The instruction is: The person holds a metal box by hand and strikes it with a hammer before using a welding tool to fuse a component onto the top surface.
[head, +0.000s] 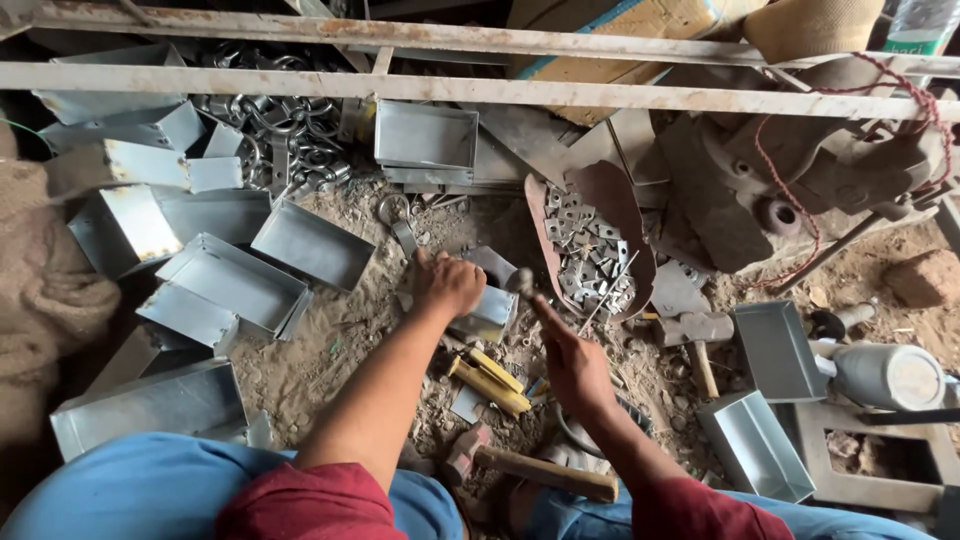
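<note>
So the small sheet-metal box [487, 305] sits on the dirt floor [330, 350] about mid-scene, and the left hand [449, 283] is clamped over its top, fingers curled round it. Right hand [572, 368] is closed around a hammer [521, 281] whose head is just beside the box's right edge. Near side, between the arms, lie yellow-handled pliers [490, 382] and a wooden-handled mallet [530, 468]. A rusty scoop of small metal plates [590, 260] sits just right. More finished boxes [235, 280] are piled left, two more trays [770, 400] right.
</note>
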